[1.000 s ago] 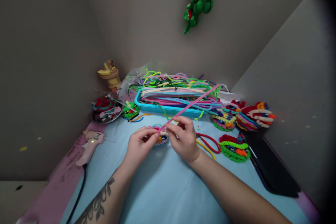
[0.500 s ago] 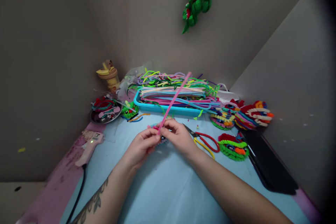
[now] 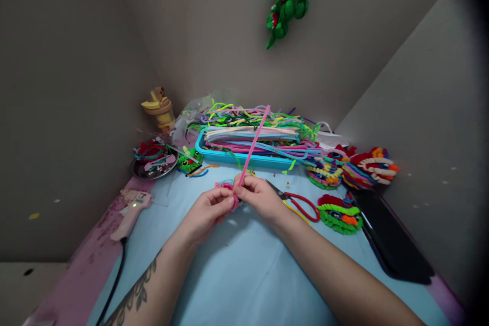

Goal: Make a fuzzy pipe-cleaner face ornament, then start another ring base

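Both hands meet above the blue table cover. A long pink pipe cleaner (image 3: 254, 145) rises from between them, leaning to the upper right, its lower end pinched by my right hand (image 3: 257, 196). My left hand (image 3: 210, 211) is closed on a small pink and light-blue pipe-cleaner piece (image 3: 226, 185), mostly hidden by the fingers. Just right of my right hand lie scissors (image 3: 303, 206) with red and yellow handles.
A blue tray (image 3: 248, 159) heaped with pipe cleaners stands at the back. At left are a glue gun (image 3: 132, 216), a metal bowl (image 3: 145, 172) and a yellow cup (image 3: 160, 112). Colourful pipe-cleaner figures (image 3: 340, 214) and a black phone-like slab (image 3: 393, 239) lie right.
The pink pipe cleaner's top has swung slightly left, and its lower end has shifted a little right. More of the pink piece shows between my hands.
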The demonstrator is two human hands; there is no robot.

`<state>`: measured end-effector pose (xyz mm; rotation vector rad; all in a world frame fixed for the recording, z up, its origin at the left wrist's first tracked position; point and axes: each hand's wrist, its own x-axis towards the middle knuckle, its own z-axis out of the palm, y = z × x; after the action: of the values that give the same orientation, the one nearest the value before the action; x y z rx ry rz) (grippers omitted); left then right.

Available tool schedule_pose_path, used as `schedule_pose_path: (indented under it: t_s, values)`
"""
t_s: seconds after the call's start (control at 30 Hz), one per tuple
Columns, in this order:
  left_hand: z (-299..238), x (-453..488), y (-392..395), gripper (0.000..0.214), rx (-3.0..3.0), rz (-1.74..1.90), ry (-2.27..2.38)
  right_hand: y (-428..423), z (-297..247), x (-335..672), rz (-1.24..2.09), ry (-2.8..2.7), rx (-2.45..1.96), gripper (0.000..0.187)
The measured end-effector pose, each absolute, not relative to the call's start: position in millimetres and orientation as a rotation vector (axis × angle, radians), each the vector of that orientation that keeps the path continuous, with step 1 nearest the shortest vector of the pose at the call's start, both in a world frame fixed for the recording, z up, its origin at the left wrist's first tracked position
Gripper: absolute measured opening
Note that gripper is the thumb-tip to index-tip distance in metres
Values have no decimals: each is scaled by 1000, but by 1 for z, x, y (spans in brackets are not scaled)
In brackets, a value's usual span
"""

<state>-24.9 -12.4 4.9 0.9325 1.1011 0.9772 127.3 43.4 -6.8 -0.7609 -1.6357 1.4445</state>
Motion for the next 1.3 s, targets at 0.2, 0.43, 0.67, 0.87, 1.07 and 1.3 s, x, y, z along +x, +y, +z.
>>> schedule_pose_path:
  t_s: [0.2, 0.43, 0.67, 0.87, 1.07, 1.3]
  values:
    - [0, -26, -11, 33, 939, 1012, 1133, 43, -7, 125, 1353, -1675, -793, 23]
    - [1, -28, -10, 28, 910, 1098, 1118, 37, -2, 130, 891, -1629, -856, 8]
    - [2, -27, -12, 25, 921, 1073, 1076, 31, -6, 137, 226, -1919, -693, 30]
    - [-1, -26, -12, 22, 999, 1171, 1165, 32, 0, 140, -63, -2001, -753, 23]
    - [-3, -26, -12, 21, 1095, 1273, 1249, 29, 8, 141, -36, -2138, -802, 16]
    - [4, -24, -14, 24, 1074, 1344, 1333, 20, 14, 133, 181, -2052, -807, 17]
